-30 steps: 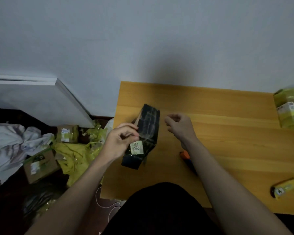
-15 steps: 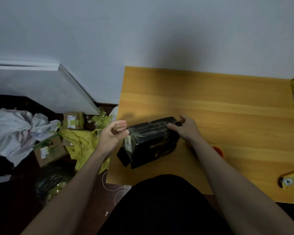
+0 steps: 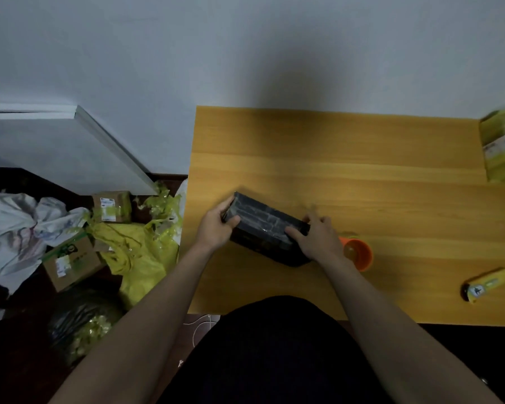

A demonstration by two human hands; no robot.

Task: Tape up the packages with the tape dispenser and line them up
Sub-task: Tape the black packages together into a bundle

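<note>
I judge the black package (image 3: 264, 228) stiff, light and film-slick; left hand (image 3: 216, 228) grips its end, right hand (image 3: 315, 239) fingers curled over the other.

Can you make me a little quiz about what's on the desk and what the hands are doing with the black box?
1. True or false: both hands are on the black package.
2. Which thing lies closest to the right hand? A) orange tape dispenser B) yellow cutter C) green-taped package
3. Where are the brown cardboard boxes: on the wooden table or on the floor?

Key: 1 true, the left hand grips one end and the right hand holds the other. 2 A. 3 on the floor, left of the table.
</note>
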